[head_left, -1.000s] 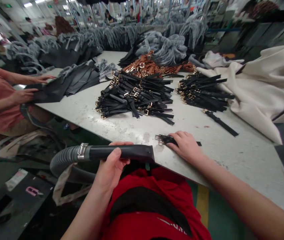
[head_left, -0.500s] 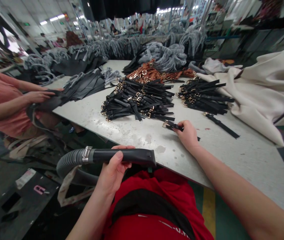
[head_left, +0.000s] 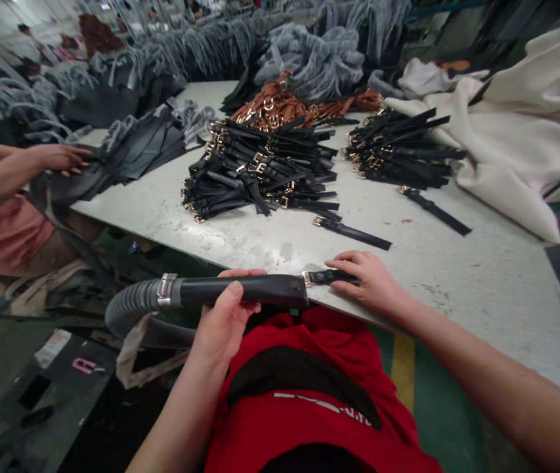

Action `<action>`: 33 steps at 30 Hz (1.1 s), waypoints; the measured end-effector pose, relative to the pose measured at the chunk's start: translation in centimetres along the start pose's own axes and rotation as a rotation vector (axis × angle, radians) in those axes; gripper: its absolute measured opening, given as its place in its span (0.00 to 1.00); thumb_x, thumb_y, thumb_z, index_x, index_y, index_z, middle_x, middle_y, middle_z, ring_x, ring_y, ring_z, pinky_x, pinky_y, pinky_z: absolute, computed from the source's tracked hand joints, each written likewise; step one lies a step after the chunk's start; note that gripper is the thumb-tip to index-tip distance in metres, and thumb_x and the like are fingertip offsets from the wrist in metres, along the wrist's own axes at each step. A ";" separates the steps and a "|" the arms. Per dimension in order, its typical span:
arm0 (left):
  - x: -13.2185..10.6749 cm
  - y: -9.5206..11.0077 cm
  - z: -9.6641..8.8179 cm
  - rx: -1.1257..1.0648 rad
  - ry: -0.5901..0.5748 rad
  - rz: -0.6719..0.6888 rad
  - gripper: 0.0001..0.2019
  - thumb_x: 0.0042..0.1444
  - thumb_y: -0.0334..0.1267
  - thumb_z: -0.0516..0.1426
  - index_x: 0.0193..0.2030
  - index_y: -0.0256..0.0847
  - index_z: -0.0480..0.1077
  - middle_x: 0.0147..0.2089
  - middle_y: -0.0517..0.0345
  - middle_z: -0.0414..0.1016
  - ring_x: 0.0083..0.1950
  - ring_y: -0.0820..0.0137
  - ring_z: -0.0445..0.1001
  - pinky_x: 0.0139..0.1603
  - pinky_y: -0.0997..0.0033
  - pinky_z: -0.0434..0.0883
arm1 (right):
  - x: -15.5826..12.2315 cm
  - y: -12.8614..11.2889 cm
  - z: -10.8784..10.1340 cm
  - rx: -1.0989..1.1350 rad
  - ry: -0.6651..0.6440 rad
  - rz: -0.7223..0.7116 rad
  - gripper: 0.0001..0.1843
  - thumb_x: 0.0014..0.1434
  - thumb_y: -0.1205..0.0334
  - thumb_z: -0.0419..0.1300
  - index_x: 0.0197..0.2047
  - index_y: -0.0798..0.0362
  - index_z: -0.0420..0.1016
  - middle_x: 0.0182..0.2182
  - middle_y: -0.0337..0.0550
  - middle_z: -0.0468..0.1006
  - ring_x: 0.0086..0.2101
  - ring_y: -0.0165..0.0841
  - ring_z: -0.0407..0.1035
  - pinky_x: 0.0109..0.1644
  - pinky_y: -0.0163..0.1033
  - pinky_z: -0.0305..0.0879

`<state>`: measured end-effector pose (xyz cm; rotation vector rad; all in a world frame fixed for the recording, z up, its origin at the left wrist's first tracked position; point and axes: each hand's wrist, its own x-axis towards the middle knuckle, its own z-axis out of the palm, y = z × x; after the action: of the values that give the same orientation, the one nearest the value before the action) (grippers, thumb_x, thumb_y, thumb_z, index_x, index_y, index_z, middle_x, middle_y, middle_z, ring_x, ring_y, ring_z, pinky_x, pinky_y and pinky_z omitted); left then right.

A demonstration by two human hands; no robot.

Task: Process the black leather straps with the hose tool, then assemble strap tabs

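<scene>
My left hand [head_left: 228,315] is wrapped round the black flat-ended nozzle [head_left: 264,289] of a grey ribbed hose [head_left: 134,302], held level in front of the table's near edge. Between the fingers of my right hand [head_left: 371,282] is a short black buckle strap [head_left: 326,276]. Its gold buckle lies right at the nozzle's mouth; whether they touch I cannot tell. Another black buckle strap [head_left: 353,233] lies just beyond my right hand. Behind it is a large pile of black buckle straps [head_left: 264,174], and a smaller pile of black straps [head_left: 402,151] sits to its right.
Brown buckle straps [head_left: 280,105] and grey wrapped handles [head_left: 314,59] are heaped at the back of the table [head_left: 496,289]. Cream fabric [head_left: 516,131] covers the right side. At left, a co-worker's hand [head_left: 63,157] rests on dark sheets. A black box [head_left: 63,387] stands below left.
My right hand has moved toward me and brought a strap to the nozzle's mouth. Another strap now lies where that hand was. The view has tilted down; the co-worker's hand has shifted.
</scene>
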<state>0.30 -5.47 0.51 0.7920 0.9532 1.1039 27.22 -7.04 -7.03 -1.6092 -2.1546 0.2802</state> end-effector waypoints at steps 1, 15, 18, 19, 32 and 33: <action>0.0 0.0 0.3 0.002 -0.003 0.001 0.15 0.42 0.44 0.62 0.37 0.41 0.68 0.39 0.54 0.77 0.36 0.69 0.74 0.26 0.75 0.68 | 0.2 0.0 0.1 0.021 -0.004 -0.002 0.18 0.55 0.55 0.54 0.48 0.47 0.72 0.43 0.47 0.73 0.42 0.38 0.66 0.45 0.46 0.60; 3.1 -3.2 6.3 0.156 -0.121 0.054 0.14 0.43 0.42 0.63 0.36 0.40 0.69 0.41 0.55 0.76 0.34 0.71 0.74 0.26 0.76 0.69 | 0.7 -0.2 0.1 0.166 0.038 0.215 0.18 0.53 0.68 0.47 0.46 0.56 0.67 0.39 0.49 0.74 0.40 0.38 0.67 0.46 0.43 0.61; 3.5 -2.7 6.5 0.180 -0.101 0.074 0.13 0.43 0.42 0.62 0.35 0.39 0.69 0.39 0.55 0.76 0.33 0.71 0.73 0.25 0.76 0.68 | 0.7 0.0 0.3 0.182 0.052 0.216 0.20 0.53 0.68 0.47 0.49 0.56 0.66 0.38 0.47 0.75 0.40 0.37 0.67 0.46 0.43 0.61; 3.5 -2.6 6.7 0.192 -0.094 0.087 0.14 0.43 0.42 0.62 0.35 0.39 0.69 0.38 0.55 0.76 0.32 0.72 0.73 0.24 0.76 0.68 | 0.7 0.0 0.4 0.186 0.057 0.216 0.20 0.53 0.69 0.47 0.50 0.56 0.66 0.38 0.47 0.75 0.40 0.37 0.67 0.46 0.43 0.61; 5.0 -2.6 7.7 0.262 -0.139 0.164 0.14 0.42 0.42 0.62 0.35 0.39 0.69 0.38 0.54 0.76 0.31 0.72 0.73 0.22 0.77 0.67 | 0.7 0.1 0.3 0.168 0.109 0.223 0.24 0.52 0.70 0.47 0.53 0.58 0.63 0.39 0.49 0.73 0.38 0.36 0.67 0.42 0.41 0.61; 5.1 -2.7 7.8 0.265 -0.162 0.149 0.14 0.42 0.42 0.62 0.35 0.39 0.69 0.38 0.54 0.76 0.31 0.72 0.73 0.23 0.77 0.67 | 0.6 0.1 0.2 0.162 0.112 0.232 0.24 0.52 0.70 0.47 0.53 0.58 0.63 0.39 0.49 0.73 0.38 0.36 0.67 0.42 0.41 0.61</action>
<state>9.22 -1.79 0.03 1.1670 0.9251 1.0350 27.05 -6.37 -7.14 -1.7369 -1.8153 0.4135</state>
